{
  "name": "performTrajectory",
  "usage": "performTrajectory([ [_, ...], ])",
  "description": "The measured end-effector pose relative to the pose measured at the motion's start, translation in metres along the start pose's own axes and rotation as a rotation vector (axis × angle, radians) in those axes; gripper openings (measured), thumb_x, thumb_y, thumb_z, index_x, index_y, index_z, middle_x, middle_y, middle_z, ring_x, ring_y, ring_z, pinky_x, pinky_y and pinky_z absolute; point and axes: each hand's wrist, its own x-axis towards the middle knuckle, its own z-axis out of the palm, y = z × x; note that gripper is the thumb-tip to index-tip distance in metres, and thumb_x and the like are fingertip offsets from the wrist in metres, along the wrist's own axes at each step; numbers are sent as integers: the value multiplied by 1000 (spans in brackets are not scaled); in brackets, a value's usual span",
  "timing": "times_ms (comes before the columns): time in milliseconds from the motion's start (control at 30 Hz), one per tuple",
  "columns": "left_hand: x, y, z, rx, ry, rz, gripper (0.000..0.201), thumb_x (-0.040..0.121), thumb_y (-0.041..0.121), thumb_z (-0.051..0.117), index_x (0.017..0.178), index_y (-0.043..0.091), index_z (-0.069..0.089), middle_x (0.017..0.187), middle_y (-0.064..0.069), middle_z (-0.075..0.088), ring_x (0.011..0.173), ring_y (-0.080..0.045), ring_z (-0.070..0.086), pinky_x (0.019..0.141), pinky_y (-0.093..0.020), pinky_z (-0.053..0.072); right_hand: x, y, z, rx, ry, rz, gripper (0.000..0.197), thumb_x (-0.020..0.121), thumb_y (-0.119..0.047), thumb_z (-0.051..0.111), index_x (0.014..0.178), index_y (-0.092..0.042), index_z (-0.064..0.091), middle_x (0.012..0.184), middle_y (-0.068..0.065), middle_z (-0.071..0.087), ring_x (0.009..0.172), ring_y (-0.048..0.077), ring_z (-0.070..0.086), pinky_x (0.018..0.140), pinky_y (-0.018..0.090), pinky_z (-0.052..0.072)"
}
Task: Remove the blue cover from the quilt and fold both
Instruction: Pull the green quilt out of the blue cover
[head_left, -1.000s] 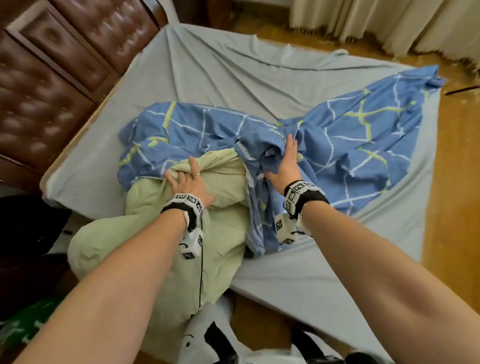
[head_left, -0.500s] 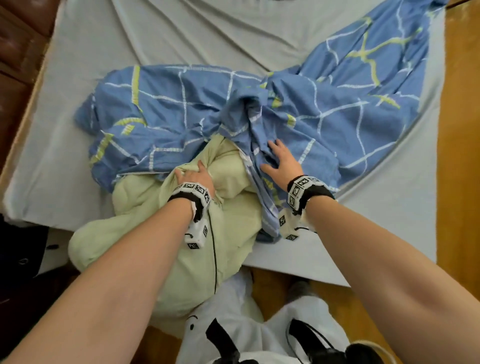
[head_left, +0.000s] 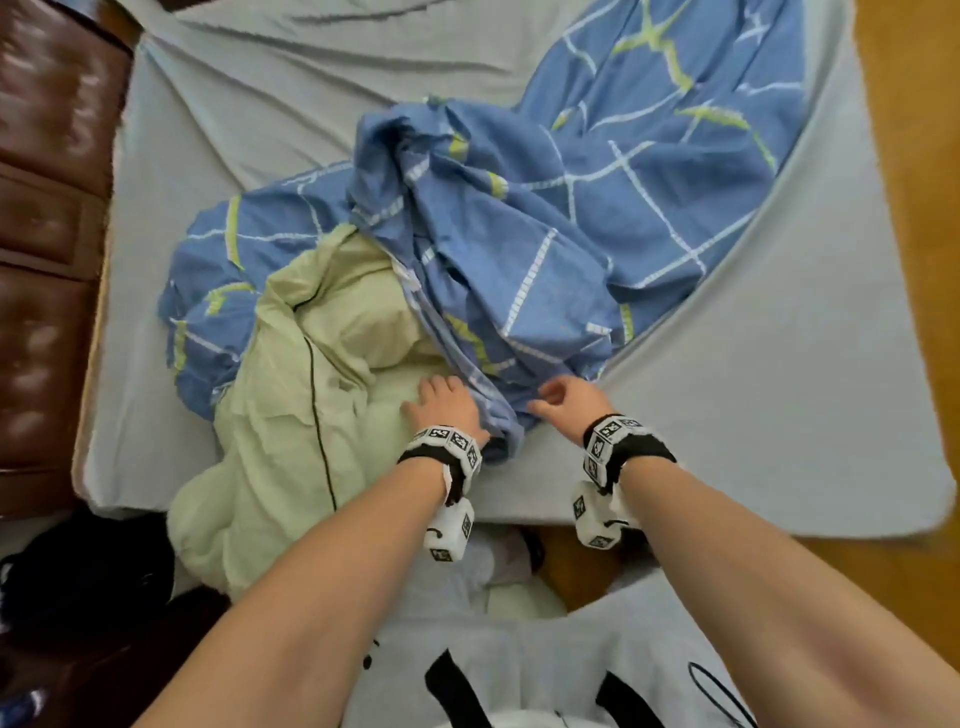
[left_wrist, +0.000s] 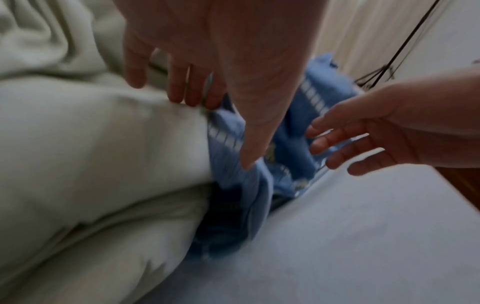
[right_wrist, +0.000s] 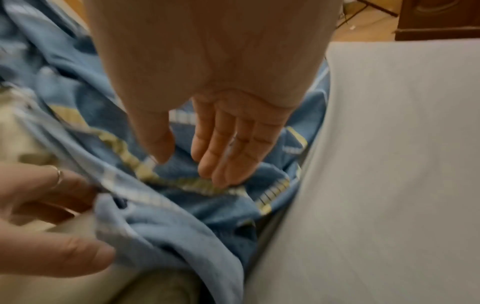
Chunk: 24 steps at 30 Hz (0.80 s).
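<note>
Both hands pulled back to cover (head_left: 519, 249) near edge; left hand (head_left: 445, 402) flat on quilt (head_left: 311, 374), right hand (head_left: 569, 400) loosely spread, seemingly empty.

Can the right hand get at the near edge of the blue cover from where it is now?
Probably yes. The right hand hovers open right at the blue cover where its bunched edge lies on the grey sheet. Nothing lies between, and the left hand rests on the green quilt beside it.
</note>
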Motion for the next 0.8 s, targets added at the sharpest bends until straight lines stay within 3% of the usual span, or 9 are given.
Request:
performTrajectory([
  [100,21,-1,42,96,-29,-56,99,70,54,76,144,11,26,143,-10,32,132,-28,32,100,-51,34,17,33,42,97,-98,-19,88,67,-57,80,138,-19,44,134,2,58,122,22,56,103,39,46],
  [167,36,-8,59,78,43,-40,73,83,33,68,142,10,31,138,-10,40,127,-28,40,94,-43,40,36,36,74,94,-73,-37,119,55,-61,85,147,-17,24,148,8,40,133,28,42,109,43,40],
  [233,46,-19,65,72,64,-11,54,90,18,59,139,12,36,132,-10,50,120,-29,49,88,-40,45,53,20,99,26,-56,-32,128,51,-61,85,148,-14,16,150,13,30,133,34,39,108,44,40],
  [333,51,-41,55,136,49,74,37,94,10,47,131,14,47,125,-11,59,115,-31,57,87,-38,47,70,-19,116,-92,-33,87,63,82,-33,70,135,-11,42,138,15,52,121,34,55,96,40,49],
  [400,45,-63,36,153,45,88,33,93,7,43,123,16,56,119,-10,62,110,-31,61,84,-37,48,71,-40,112,-194,45,168,30,93,-21,55,121,-13,61,127,13,62,118,32,59,94,39,48],
  [500,33,-111,-7,133,101,22,34,93,8,43,119,21,61,111,-9,66,103,-31,65,79,-37,51,60,-66,77,-147,241,271,29,97,-16,44,120,-11,63,125,15,62,119,34,58,93,38,46],
  [600,23,-164,-52,80,162,-58,35,93,11,44,117,26,64,107,-6,69,99,-29,67,77,-37,52,39,-105,22,52,441,343,35,98,-15,38,132,-14,45,116,18,63,109,37,61,88,41,45],
  [700,17,-201,-81,32,175,-144,36,94,12,44,115,30,67,104,-5,70,96,-27,68,75,-36,54,30,-148,-34,221,570,286,49,86,-35,23,124,-12,44,115,20,60,104,38,59,93,42,47],
  [800,15,-220,-89,39,116,-245,33,96,14,42,111,24,69,106,-5,70,97,-25,67,76,-35,52,28,-187,-86,174,616,205,45,97,-22,36,140,-7,36,133,20,51,117,36,53,96,40,42],
])
